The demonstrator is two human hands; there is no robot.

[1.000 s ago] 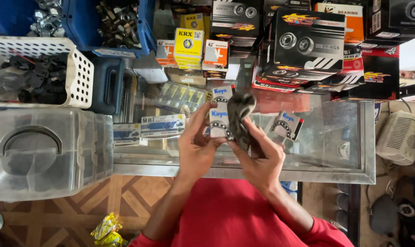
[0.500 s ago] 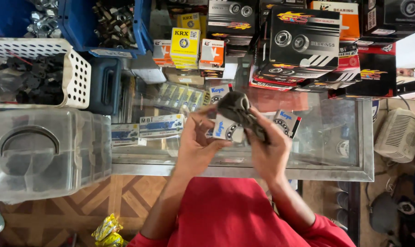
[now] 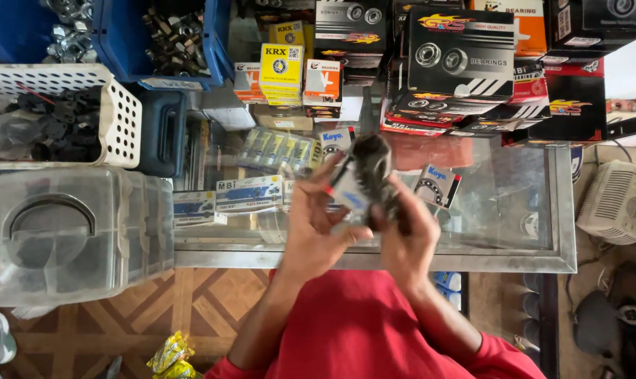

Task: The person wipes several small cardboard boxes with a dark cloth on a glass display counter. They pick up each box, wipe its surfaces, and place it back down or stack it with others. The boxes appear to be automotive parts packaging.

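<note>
Both my hands meet over the front edge of a glass counter [image 3: 542, 260]. My left hand [image 3: 316, 228] holds a small white and blue box [image 3: 347, 193] by its lower edge. My right hand [image 3: 406, 235] grips a dark metal part [image 3: 371, 163] that sticks up beside the box and is blurred. The box and the part touch each other between my fingers. Red sleeves cover my arms below.
Stacks of black, red and yellow boxes [image 3: 458, 56] line the back of the counter. A white perforated basket [image 3: 58, 116] with dark parts and a translucent plastic container [image 3: 65, 235] sit at left. Blue bins of metal pieces [image 3: 177, 42] stand behind. A small white box [image 3: 436, 186] lies on the glass.
My hands have shifted slightly left and lower, and the dark part has turned more upright against the small box. The camera has tilted a little.
</note>
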